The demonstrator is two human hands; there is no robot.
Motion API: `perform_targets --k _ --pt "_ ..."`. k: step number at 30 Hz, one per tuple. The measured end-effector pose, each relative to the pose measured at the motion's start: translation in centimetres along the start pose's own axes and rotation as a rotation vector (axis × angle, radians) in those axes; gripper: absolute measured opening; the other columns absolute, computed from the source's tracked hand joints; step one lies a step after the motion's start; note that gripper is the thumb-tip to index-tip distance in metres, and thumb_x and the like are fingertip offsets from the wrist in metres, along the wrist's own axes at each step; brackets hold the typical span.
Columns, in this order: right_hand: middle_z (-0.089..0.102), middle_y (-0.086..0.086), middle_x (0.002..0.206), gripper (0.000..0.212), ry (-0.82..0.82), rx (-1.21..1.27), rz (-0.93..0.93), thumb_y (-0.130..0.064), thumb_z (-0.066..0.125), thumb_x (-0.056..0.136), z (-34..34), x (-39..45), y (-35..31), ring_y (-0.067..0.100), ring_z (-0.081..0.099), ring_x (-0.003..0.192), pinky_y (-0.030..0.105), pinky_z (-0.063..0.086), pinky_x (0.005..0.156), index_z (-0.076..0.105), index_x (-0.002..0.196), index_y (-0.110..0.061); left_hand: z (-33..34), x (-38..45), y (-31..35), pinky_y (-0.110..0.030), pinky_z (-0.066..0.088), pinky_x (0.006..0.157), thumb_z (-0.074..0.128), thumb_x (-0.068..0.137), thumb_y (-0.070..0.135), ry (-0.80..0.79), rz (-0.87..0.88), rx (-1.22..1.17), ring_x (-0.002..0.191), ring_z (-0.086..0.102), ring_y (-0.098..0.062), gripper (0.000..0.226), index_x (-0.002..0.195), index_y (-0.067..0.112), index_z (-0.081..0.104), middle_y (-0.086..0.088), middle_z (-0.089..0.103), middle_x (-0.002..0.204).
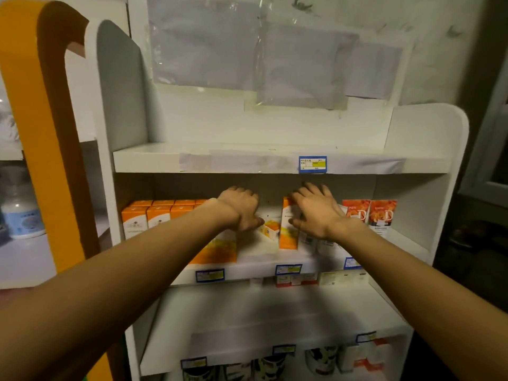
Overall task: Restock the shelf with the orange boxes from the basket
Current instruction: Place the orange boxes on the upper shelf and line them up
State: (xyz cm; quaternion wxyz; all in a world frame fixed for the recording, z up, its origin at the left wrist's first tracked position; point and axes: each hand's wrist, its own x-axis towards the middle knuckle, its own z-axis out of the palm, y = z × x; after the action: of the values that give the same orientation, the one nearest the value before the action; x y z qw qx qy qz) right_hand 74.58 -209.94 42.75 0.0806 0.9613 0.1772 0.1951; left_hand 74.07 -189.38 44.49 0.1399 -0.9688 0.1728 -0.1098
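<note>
Both my arms reach into the middle shelf of a white rack. My left hand curls over the top of a tall orange-and-white box standing near the shelf's front. My right hand grips another upright orange-and-white box by its top, thumb on its front face. A small box of the same colours sits further back in the gap between them. Several smaller orange boxes stand in rows at the shelf's left. The basket is out of view.
Red-orange boxes stand at the right end of the same shelf, with white boxes partly hidden under my right wrist. The top shelf bears a price label. Lower shelves hold cartons and dark cans. An orange-edged rack stands to the left.
</note>
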Motion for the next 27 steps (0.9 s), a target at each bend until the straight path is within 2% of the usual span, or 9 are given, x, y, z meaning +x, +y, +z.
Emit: perform_targets --k 5,8,15,19,23,25,27 --pt "0.041 0.006 0.152 0.069 -0.041 -0.036 -0.020 -0.053 0.059 0.090 0.5 1.0 0.8 0.027 0.021 0.149 0.055 0.009 0.121 0.038 0.148 -0.021 0.3 2.0 2.9 -0.041 0.045 0.102 0.049 0.099 0.039 0.008 -0.032 0.008 0.112 0.058 -0.029 0.038 0.124 0.012 0.057 -0.012 0.062 0.122" --pt "0.042 0.005 0.152 0.070 -0.026 -0.025 -0.028 -0.055 0.059 0.089 1.4 1.3 1.4 0.027 0.024 0.148 0.054 0.009 0.121 0.038 0.148 -0.021 1.0 3.3 4.5 -0.038 0.045 0.096 0.052 0.099 0.037 -0.010 -0.078 -0.040 0.110 0.059 -0.027 0.034 0.122 0.013 0.057 -0.010 0.062 0.120" --pt "0.043 0.006 0.147 0.068 0.096 -0.025 -0.085 -0.046 0.060 0.092 3.7 1.6 3.3 0.025 0.037 0.138 0.043 0.018 0.121 0.034 0.149 -0.021 5.3 6.6 5.7 -0.037 0.049 0.096 0.058 0.097 0.033 -0.056 -0.245 -0.312 0.107 0.058 -0.023 0.033 0.123 0.014 0.054 -0.007 0.060 0.120" --pt "0.042 0.004 0.151 0.073 0.137 0.013 -0.085 -0.055 0.055 0.093 4.8 1.5 4.1 0.025 0.036 0.141 0.042 0.012 0.122 0.027 0.153 -0.024 8.2 8.7 6.3 -0.032 0.047 0.079 0.059 0.097 0.030 0.053 -0.457 -0.594 0.094 0.054 -0.018 0.018 0.108 0.018 0.052 -0.003 0.056 0.106" --pt "0.046 0.003 0.148 0.067 0.203 0.035 -0.120 -0.051 0.053 0.095 5.6 1.7 4.6 0.023 0.041 0.137 0.040 0.015 0.121 0.029 0.152 -0.025 10.8 10.3 6.4 -0.033 0.046 0.073 0.061 0.094 0.025 0.115 -0.578 -0.748 0.093 0.058 -0.021 0.023 0.115 0.017 0.055 -0.005 0.060 0.110" --pt "0.048 0.003 0.145 0.065 0.226 0.041 -0.122 -0.050 0.055 0.095 5.8 2.0 4.9 0.023 0.044 0.135 0.040 0.016 0.121 0.032 0.150 -0.025 12.0 10.7 6.4 -0.033 0.048 0.074 0.055 0.096 0.033 0.103 -0.593 -0.760 0.093 0.058 -0.021 0.025 0.116 0.017 0.055 -0.006 0.060 0.110" --pt "0.050 0.002 0.143 0.062 0.240 0.061 -0.119 -0.046 0.058 0.094 6.0 2.3 5.2 0.022 0.045 0.133 0.040 0.017 0.121 0.036 0.148 -0.025 13.1 11.1 6.6 -0.037 0.051 0.082 0.049 0.097 0.045 0.091 -0.609 -0.783 0.098 0.058 -0.022 0.033 0.119 0.020 0.054 -0.006 0.060 0.113"
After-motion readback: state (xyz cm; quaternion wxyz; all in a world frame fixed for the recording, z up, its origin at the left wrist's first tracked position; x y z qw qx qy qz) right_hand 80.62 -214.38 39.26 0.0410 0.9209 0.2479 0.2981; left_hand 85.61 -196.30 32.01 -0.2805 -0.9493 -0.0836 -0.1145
